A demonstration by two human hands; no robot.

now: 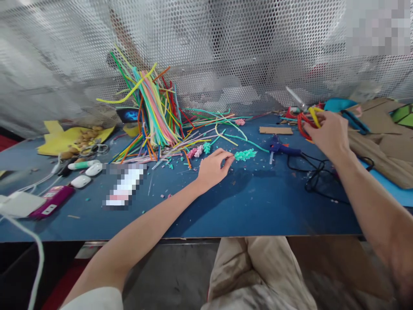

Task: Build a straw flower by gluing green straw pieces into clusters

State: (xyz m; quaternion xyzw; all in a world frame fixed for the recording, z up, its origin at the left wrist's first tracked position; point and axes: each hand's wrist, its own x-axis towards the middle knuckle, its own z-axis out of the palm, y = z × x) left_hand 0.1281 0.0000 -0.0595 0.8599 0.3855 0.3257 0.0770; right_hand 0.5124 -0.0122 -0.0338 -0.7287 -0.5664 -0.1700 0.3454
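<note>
Pinched between the thumb and fingers of my left hand (214,169) is a green fuzzy sprig (245,154), made of short tufts, held just above the blue table. My right hand (332,131) is raised at the right, its fingers around the handles of a pair of scissors (313,116) with red and yellow grips. The blades point up and away to the left. Between the two hands lies a dark blue glue gun (280,147). Beside my left hand are small pink and green tufted pieces (199,151).
A tall bundle of coloured pipe cleaners (158,110) stands at the back left, with loose ones spread around. A pixelated phone (125,187), a purple box (53,201) and white cables lie left. Brown cardboard (376,146) and a black cord (314,176) are right. Perforated metal mesh (226,51) stands behind.
</note>
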